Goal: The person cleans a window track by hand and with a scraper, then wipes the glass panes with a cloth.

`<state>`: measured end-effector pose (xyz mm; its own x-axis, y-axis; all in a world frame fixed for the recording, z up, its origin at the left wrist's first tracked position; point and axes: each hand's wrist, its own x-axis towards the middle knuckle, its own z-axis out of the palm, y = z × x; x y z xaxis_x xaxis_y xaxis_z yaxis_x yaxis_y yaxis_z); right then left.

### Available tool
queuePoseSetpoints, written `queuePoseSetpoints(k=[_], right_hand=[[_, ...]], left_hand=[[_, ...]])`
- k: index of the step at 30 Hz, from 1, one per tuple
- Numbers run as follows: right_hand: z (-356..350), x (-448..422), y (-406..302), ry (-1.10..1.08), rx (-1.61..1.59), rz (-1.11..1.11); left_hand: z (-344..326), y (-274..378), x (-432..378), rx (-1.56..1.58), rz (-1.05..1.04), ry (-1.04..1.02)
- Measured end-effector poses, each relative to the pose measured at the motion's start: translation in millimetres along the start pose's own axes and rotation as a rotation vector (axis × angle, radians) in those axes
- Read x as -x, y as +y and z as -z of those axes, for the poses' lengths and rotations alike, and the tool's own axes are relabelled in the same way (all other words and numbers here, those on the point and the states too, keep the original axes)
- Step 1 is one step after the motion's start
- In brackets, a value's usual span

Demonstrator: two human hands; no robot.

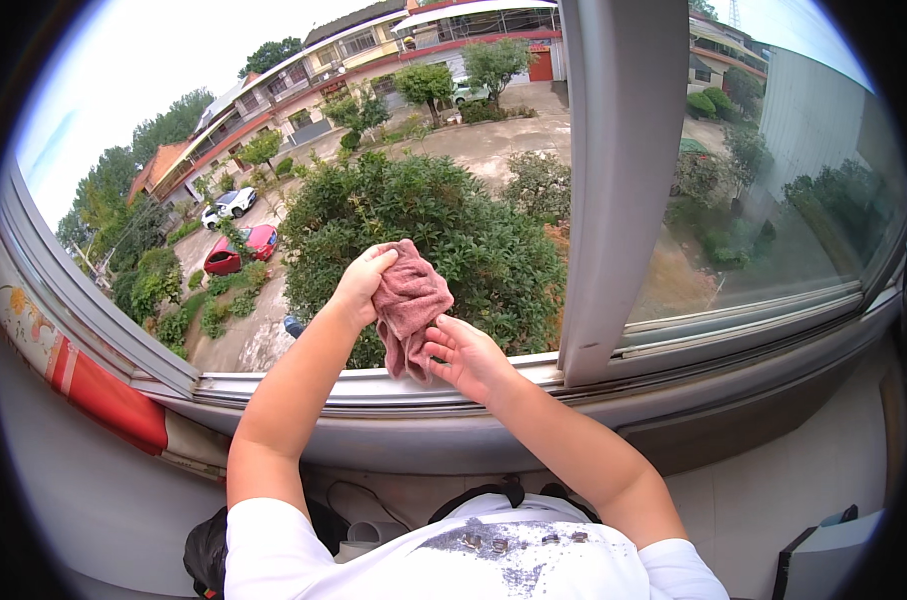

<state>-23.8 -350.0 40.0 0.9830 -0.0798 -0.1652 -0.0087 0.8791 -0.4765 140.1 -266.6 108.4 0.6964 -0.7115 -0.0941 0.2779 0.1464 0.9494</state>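
Note:
A crumpled pink cloth (412,292) hangs in front of the open window, above its sill track (273,386). My left hand (365,285) grips the upper left corner of the cloth between thumb and fingers. My right hand (465,358) is at the lower right edge of the cloth, its fingers spread. The fingertips meet the fabric or lie just beside it; I cannot tell whether they pinch it.
A grey window post (600,187) and a sliding glass pane (768,187) stand to the right. Below the sill at left is a red patterned covering (112,401). A black bag (206,551) lies low at left, and a white box-like object (832,555) stands at lower right.

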Motion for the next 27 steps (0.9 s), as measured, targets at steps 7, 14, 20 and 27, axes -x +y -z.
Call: queuePoseSetpoints(k=[7, 14, 20, 27], right_hand=[[3, -3, -13, 0.074, -0.085, 0.103], [6, -16, -8, 0.187, 0.087, 0.586], [-1, -10, -28, 0.078, 0.661, 0.890], [12, -12, -36, 0.097, 0.883, 0.747]], left_hand=[[-21, 5, 4, 0.085, -0.028, -0.169], [-13, -3, 6, -0.051, -0.194, -0.056], [-48, -19, 1, -0.419, -0.247, -0.280], [-61, -23, 9, -0.405, -0.205, -0.407]])
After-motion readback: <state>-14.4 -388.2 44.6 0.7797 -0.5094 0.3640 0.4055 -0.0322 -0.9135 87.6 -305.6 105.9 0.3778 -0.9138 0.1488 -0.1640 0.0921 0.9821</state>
